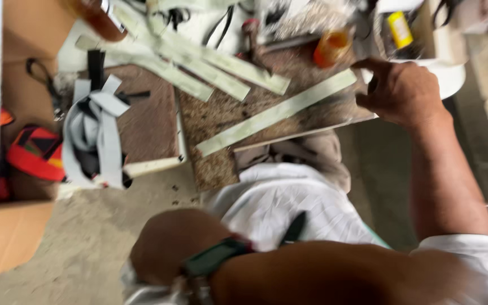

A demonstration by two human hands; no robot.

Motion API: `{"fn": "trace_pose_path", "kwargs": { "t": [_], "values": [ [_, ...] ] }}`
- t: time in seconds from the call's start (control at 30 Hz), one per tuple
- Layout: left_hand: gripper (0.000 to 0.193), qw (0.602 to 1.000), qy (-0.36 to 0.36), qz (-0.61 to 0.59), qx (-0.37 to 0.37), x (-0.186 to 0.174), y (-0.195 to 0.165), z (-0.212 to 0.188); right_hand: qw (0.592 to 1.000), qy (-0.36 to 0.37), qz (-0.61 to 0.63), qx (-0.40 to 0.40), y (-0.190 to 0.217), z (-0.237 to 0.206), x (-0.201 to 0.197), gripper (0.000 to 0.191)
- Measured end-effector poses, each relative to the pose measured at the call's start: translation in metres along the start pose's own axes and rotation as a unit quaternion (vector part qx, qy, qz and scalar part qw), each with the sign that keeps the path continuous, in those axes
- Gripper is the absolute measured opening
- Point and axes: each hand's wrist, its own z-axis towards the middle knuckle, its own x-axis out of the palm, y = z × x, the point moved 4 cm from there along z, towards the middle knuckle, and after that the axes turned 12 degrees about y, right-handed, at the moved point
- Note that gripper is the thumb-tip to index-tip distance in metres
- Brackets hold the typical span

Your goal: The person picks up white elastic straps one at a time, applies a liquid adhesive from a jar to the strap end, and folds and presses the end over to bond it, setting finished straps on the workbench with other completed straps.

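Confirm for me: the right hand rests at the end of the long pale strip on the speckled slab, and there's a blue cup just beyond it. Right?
Not quite. In the head view the cup is orange, not blue. The rest holds: the right hand is at the end of the long pale strip lying on the speckled slab.

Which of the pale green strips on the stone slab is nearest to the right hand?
The long strip lying alone and diagonal: its upper end reaches the right hand, while the other strips lie grouped farther left.
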Motion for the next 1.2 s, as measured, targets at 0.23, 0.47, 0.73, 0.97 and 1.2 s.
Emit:
{"fn": "trace_pose_path", "kwargs": {
  "t": [0.23, 0.47, 0.73, 0.97, 1.2],
  "values": [
    [0.024, 0.933, 0.016, 0.11, -0.342, -0.023, 0.044, -0.142, 0.926, -0.284, -0.172, -0.182, 0.003, 0.055, -0.026, 0.032],
    [0.015, 0.77, -0.069, 0.137, -0.62, -0.002, 0.043, -0.267, 0.947, -0.17, -0.196, -0.189, -0.022, 0.104, 0.011, 0.035],
    [0.025, 0.692, -0.064, 0.002, -0.719, 0.058, 0.066, -0.314, 0.825, 0.247, 0.358, -0.36, 0.092, 0.017, 0.046, 0.067],
    [0.028, 0.729, -0.04, 0.061, -0.681, 0.047, 0.073, -0.304, 0.836, 0.448, 0.191, -0.252, 0.229, -0.032, 0.094, 0.122],
    [0.019, 0.705, -0.15, 0.066, -0.69, 0.019, 0.06, -0.315, 0.868, 0.391, -0.002, -0.307, 0.258, -0.041, 0.084, 0.115]
  ]
}}
